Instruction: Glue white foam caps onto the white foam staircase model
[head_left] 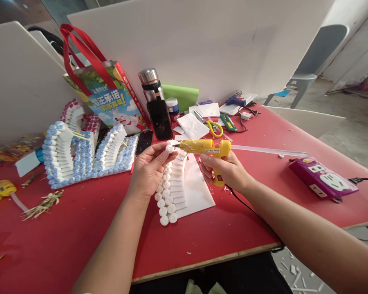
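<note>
Nearest my view, past the bare front of the red table, I find a double column of rolled white rosettes down the left side of a strip of narrow white steps, with a white board beneath. I would call this piece well begun but unfinished: the near end of the column is laid, the board to the right of the steps is uncovered, and another rosette is off the board, in hand. How far the column runs I cannot tell, since the hands cover its far end. The laid rosettes look plain white, small, round and spiral-wound, packed close with a slightly uneven outer edge. Above them my left hand pinches a single white rosette between thumb and fingers, while my right hand is wrapped around a yellow hot glue gun, its nozzle just beside the rosette (from this distance I can't judge whether they touch). A clear glue stick juts from its back. Farther left stand blue-and-white models with similar steps; beyond lie yellow-handled scissors, then a phone before a steel thermos, and farthest off, a grey chair
</note>
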The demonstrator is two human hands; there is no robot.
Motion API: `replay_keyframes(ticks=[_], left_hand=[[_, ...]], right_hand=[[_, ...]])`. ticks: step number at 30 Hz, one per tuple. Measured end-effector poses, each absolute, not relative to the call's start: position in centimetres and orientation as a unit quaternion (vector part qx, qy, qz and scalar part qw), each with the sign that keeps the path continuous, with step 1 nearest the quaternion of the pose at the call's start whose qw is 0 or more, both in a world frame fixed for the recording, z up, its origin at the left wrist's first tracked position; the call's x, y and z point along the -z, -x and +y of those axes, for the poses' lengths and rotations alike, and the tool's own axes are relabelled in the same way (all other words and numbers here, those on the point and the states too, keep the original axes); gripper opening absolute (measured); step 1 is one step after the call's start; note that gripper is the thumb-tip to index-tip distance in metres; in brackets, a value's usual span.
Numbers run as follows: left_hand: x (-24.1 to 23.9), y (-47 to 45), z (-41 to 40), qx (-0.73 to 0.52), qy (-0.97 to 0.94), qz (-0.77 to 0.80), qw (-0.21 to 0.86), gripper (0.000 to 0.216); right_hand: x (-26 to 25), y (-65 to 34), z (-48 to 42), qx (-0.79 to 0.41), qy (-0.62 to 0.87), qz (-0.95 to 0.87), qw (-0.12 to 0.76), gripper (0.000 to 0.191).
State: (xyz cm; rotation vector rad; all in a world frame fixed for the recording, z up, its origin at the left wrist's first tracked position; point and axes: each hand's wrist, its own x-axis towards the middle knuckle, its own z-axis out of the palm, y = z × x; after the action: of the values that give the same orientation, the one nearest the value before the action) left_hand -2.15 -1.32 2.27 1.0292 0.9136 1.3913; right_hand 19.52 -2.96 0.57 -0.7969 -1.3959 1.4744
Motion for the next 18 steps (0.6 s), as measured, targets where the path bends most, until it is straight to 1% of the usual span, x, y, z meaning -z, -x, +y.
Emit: replay_keyframes(ticks=[18], left_hand=[[-2.37, 1.95, -1.31, -0.6, -0.442, 0.386, 0.544, 0.025]], right_hand=[[-0.48, -19.48, -2.96, -0.571, 0.32, -0.588, 0.475, 0.042]])
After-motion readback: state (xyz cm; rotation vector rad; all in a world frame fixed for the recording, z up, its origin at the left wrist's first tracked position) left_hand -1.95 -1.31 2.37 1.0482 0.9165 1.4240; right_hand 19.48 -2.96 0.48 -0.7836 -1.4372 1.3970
